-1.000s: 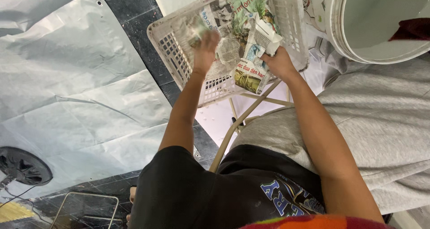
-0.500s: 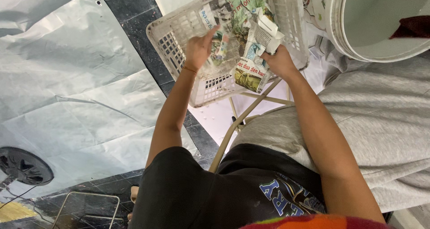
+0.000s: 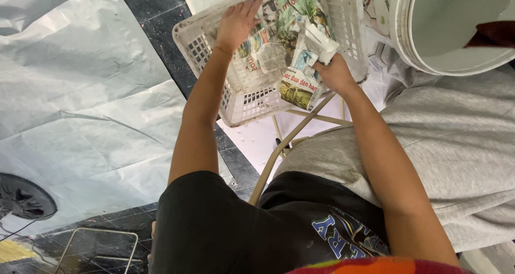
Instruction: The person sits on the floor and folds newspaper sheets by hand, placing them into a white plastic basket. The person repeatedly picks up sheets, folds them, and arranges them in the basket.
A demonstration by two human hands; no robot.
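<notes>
your right hand point(image 3: 335, 73) is closed around a wad of folded newspaper point(image 3: 303, 65), gripping it near its upper end while the lower sheets hang over the front wall of the white plastic basket point(image 3: 244, 100). your left hand point(image 3: 236, 22) lies spread, fingers wide, holding nothing, pressed flat on the loose newspaper sheets point(image 3: 279, 16) that line the inside of the basket near its far rim.

the paper looks light, thin and floppy; it will likely crease or tear if pulled by a single corner, so a hold across the folded thickness, as your right hand has now, seems the soundest. the loose sheets will probably slide over one another, so flat pressure suits them better than a pinch. the basket appears stiff but light, with latticed walls, and could tip, since it sits on a folding metal stand point(image 3: 289, 140) rather than a counter.

beside it, at the upper right, stands a large white bucket point(image 3: 429, 43), close to your right arm. a grey cloth point(image 3: 461, 145) covers the area below the bucket. the floor is dark tile, largely covered on the left by a silver-grey tarp point(image 3: 70, 91). a black round object point(image 3: 21, 199) lies at the lower left.
</notes>
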